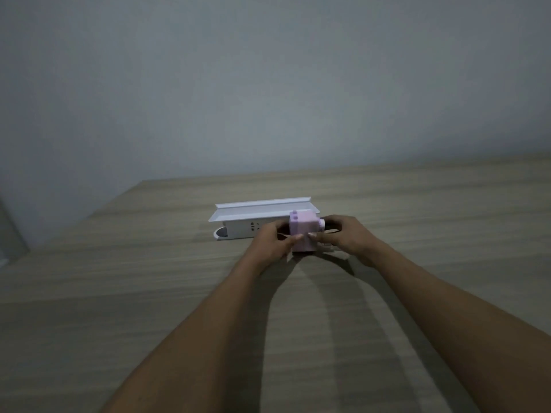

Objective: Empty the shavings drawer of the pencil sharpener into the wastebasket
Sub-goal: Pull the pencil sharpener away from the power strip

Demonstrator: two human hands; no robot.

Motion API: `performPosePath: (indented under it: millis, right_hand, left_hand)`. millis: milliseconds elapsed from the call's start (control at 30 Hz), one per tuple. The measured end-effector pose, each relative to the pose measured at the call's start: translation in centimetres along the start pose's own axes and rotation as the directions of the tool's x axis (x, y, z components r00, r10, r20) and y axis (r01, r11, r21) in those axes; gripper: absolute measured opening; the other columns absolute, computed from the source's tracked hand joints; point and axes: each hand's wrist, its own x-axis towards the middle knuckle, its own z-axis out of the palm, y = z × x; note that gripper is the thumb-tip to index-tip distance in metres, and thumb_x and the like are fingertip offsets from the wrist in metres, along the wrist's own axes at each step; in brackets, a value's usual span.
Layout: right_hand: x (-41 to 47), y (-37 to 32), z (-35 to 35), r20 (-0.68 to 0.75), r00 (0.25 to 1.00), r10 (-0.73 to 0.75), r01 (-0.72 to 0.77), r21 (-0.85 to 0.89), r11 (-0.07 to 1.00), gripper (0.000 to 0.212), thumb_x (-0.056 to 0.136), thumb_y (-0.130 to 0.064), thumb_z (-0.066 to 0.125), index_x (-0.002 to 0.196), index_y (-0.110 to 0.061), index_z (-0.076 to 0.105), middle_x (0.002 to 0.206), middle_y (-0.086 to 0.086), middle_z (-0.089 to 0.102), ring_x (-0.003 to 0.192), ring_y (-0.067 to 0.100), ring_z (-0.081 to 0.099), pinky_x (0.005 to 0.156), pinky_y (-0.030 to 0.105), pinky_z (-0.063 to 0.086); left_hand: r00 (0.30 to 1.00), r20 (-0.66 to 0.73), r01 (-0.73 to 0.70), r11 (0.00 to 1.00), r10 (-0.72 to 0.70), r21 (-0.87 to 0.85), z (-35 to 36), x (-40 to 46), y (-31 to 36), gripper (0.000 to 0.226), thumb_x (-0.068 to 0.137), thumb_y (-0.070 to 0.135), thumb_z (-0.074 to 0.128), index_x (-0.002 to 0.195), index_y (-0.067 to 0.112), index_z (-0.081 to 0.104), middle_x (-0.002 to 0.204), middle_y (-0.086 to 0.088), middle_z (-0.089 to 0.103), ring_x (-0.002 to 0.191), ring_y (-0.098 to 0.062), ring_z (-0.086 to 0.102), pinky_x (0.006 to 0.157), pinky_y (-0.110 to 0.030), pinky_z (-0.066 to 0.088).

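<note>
A small pink pencil sharpener (303,231) stands upright on the wooden table (149,293), with its crank end pointing right. My left hand (272,244) holds its left side, the thumb laid on its front face. My right hand (347,238) grips its right side near the crank, fingers curled behind it. The shavings drawer is hidden by my fingers. No wastebasket is in view.
A white power strip with a raised lid (253,219) lies just behind the sharpener, close to my left hand's fingertips. A grey wall rises behind the table's far edge. At the far left a grey upright edge (12,234) stands beside the table.
</note>
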Motion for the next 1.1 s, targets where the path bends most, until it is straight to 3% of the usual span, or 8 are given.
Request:
performPosePath:
  millis: [233,500,667,833,967,1100]
  right_hand:
    - [-6.6,-3.5,-1.0,0.045,0.998,-0.032,0.033,-0.028,0.999,0.043,0.08,-0.008,0.081,0.122,-0.005,0.07,0.115,0.013,0.074,0.092,0.015,0.069,0.066,0.015,0.054]
    - [-15.6,-6.8,-1.0,0.1,0.994,-0.041,0.047,-0.058,0.997,0.05,0.083,-0.017,0.08,0.131,-0.014,0.065,0.121,0.01,0.07,0.112,0.029,0.067,0.087,0.034,0.057]
    - [-19.5,-6.7,-0.4,0.132,0.991,-0.024,0.037,-0.099,0.994,0.062,0.085,-0.02,0.079,0.142,-0.018,0.056,0.124,0.01,0.066,0.116,0.029,0.064,0.096,0.045,0.056]
    - [-21.4,-6.0,1.0,0.137,0.989,-0.053,0.066,-0.093,0.993,0.058,0.085,-0.018,0.078,0.14,-0.015,0.057,0.125,0.014,0.065,0.116,0.033,0.064,0.096,0.049,0.056]
    - [-21.9,-5.4,2.1,0.181,0.983,-0.027,0.045,-0.096,0.994,0.058,0.085,-0.015,0.078,0.139,-0.014,0.057,0.127,0.013,0.064,0.116,0.032,0.064,0.092,0.041,0.057]
    - [-22.1,-4.4,2.8,0.211,0.977,-0.018,0.037,-0.084,0.996,0.057,0.085,-0.017,0.079,0.138,-0.014,0.057,0.126,0.013,0.064,0.1,0.028,0.067,0.084,0.042,0.059]
  left_hand:
    - [0.998,-0.005,-0.055,0.998,0.055,-0.006,-0.4,-6.8,3.7,0.044,0.092,0.019,0.071,0.134,0.008,0.064,0.124,-0.008,0.073,0.111,-0.02,0.069,0.08,-0.016,0.053]
    - [0.997,-0.018,-0.07,0.997,0.07,-0.022,0.1,-15.3,7.0,0.047,0.09,0.023,0.074,0.132,0.005,0.065,0.123,-0.01,0.072,0.111,-0.023,0.069,0.097,-0.038,0.056]
    - [0.998,0.009,-0.068,0.998,0.068,-0.008,0.4,-19.1,7.0,0.049,0.089,0.023,0.075,0.131,0.002,0.064,0.122,-0.012,0.071,0.111,-0.024,0.068,0.095,-0.035,0.056]
    - [0.999,0.008,-0.033,0.999,0.033,-0.01,0.1,-21.3,6.3,0.052,0.086,0.022,0.078,0.131,0.002,0.063,0.121,-0.012,0.071,0.112,-0.024,0.069,0.096,-0.036,0.057]
    - [1.0,0.006,0.014,0.999,-0.014,-0.045,-0.2,-22.6,5.3,0.052,0.082,0.018,0.082,0.128,0.001,0.063,0.118,-0.01,0.072,0.106,-0.02,0.069,0.082,-0.02,0.058]
    - [0.997,0.034,0.067,0.993,-0.064,-0.095,-0.4,-23.4,4.0,0.055,0.078,0.01,0.085,0.127,-0.001,0.063,0.114,-0.011,0.074,0.095,-0.014,0.071,0.077,-0.017,0.058]
